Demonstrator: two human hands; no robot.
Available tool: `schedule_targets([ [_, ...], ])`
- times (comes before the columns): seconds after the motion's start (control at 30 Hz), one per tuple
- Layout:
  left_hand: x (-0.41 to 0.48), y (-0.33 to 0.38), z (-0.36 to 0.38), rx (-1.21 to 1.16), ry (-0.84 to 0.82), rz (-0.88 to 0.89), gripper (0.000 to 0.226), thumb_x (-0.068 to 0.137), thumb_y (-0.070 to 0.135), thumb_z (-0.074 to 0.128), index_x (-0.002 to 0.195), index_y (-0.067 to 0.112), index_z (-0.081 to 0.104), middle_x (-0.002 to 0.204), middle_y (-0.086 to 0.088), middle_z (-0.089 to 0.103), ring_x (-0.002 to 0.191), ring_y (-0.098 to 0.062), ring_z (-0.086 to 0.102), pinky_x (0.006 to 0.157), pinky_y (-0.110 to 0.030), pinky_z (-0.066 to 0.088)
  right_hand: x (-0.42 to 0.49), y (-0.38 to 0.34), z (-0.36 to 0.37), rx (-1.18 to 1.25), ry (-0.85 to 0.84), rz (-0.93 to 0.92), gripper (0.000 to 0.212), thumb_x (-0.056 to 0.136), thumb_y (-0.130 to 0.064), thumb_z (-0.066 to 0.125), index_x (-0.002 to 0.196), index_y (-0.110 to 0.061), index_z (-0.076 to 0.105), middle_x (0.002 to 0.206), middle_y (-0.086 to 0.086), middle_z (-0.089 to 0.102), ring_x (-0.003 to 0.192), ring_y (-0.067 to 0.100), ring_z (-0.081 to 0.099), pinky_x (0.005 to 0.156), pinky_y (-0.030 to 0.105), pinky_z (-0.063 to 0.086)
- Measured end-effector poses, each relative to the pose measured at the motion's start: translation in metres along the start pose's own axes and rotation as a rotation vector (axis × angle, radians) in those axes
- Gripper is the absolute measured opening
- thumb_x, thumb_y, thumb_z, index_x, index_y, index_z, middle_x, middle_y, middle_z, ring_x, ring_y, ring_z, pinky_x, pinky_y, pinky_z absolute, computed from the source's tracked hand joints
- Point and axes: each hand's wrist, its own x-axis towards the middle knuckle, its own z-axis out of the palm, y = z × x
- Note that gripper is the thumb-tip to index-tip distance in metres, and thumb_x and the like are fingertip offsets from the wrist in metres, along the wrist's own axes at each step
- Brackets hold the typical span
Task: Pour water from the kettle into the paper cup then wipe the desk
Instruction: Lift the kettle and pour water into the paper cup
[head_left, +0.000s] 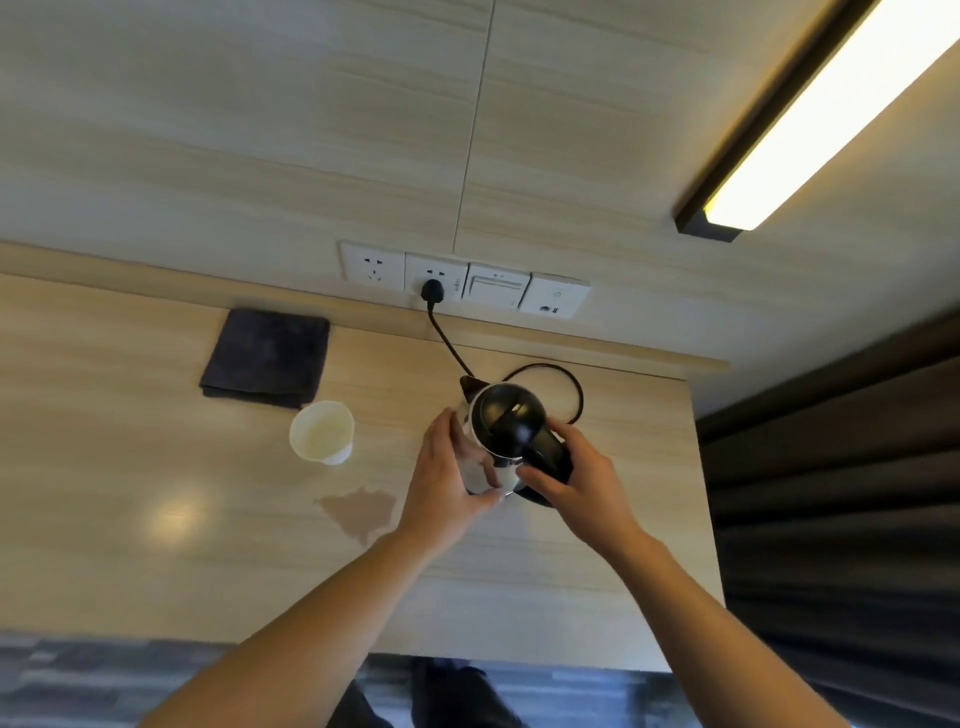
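A steel kettle (498, 415) with a black lid and handle stands upright at the right side of the wooden desk (156, 571). My left hand (447, 478) wraps the kettle's steel body from the left. My right hand (576, 478) grips its black handle on the right. A white paper cup (322, 431) stands upright left of the kettle, pale liquid visible inside. A wet patch (361, 512) lies on the desk in front of the cup. A folded dark cloth (267, 356) rests behind the cup near the wall.
A black cord (447, 338) runs from the kettle's base to a plug in the wall sockets (462, 283). Dark curtains (841, 493) hang right of the desk. The desk's front edge runs along the bottom, with patterned floor below it.
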Motion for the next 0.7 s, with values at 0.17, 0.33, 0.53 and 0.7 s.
schedule_targets([
  [0.17, -0.003, 0.004, 0.015, -0.007, 0.113, -0.008, 0.122, 0.061, 0.041, 0.099, 0.157, 0.016, 0.029, 0.150, 0.000, 0.050, 0.142, -0.014, 0.045, 0.116, -0.044, 0.049, 0.000, 0.005, -0.003, 0.139, 0.041, -0.119, 0.057, 0.088, -0.018, 0.081, 0.141, -0.025, 0.059, 0.102, -0.021, 0.069, 0.095, -0.016, 0.063, 0.077, 0.002, 0.047],
  [0.33, -0.008, 0.017, 0.012, -0.072, 0.269, 0.011, 0.116, 0.061, 0.043, 0.098, 0.155, 0.018, 0.035, 0.146, 0.002, 0.052, 0.132, -0.010, 0.052, 0.110, -0.033, 0.052, 0.010, -0.016, -0.023, 0.151, -0.002, -0.257, 0.058, 0.087, -0.012, 0.082, 0.136, -0.032, 0.056, 0.097, -0.020, 0.070, 0.091, -0.012, 0.067, 0.077, 0.005, 0.051],
  [0.53, -0.017, 0.029, -0.002, -0.209, 0.398, -0.037, 0.107, 0.063, 0.050, 0.095, 0.151, 0.024, 0.040, 0.137, 0.007, 0.056, 0.125, -0.012, 0.057, 0.104, -0.032, 0.055, 0.032, -0.066, -0.048, 0.050, -0.132, -0.372, 0.048, 0.083, -0.017, 0.086, 0.123, -0.037, 0.069, 0.090, -0.004, 0.077, 0.079, 0.013, 0.073, 0.072, 0.035, 0.064],
  [0.7, -0.026, 0.029, -0.017, -0.380, 0.419, -0.118, 0.088, 0.062, 0.052, 0.093, 0.136, 0.032, 0.050, 0.128, 0.008, 0.064, 0.122, -0.009, 0.061, 0.100, -0.022, 0.054, 0.048, -0.106, -0.039, -0.163, -0.222, -0.430, 0.035, 0.081, -0.027, 0.084, 0.105, -0.045, 0.066, 0.087, -0.006, 0.076, 0.077, 0.012, 0.072, 0.074, 0.038, 0.065],
])
